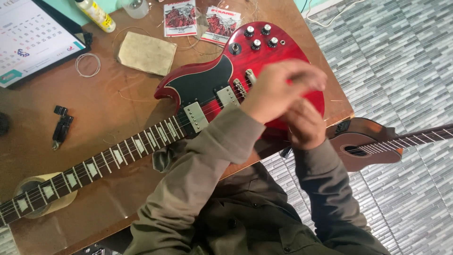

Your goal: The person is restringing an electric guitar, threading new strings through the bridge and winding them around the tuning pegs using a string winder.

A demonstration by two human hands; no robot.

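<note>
**Both hands meet over the red guitar's tail end**

The right hand and left hand overlap above the red electric guitar; the fingers look curled, but blur hides what they hold. The guitar lies flat across the worktop, its neck propped on a tape roll at eight o'clock, steadying it. At eleven o'clock a cloth and string packets lie within reach.

Two flat square packets and at far edge of your surface, side by side, nearly touching; white borders, red-and-dark printed picture each. Second packet tilted. Calendar card at far left corner: white grid sheet on dark backing, teal corner patch. Bottle label nearby: yellow, partly visible.
</note>
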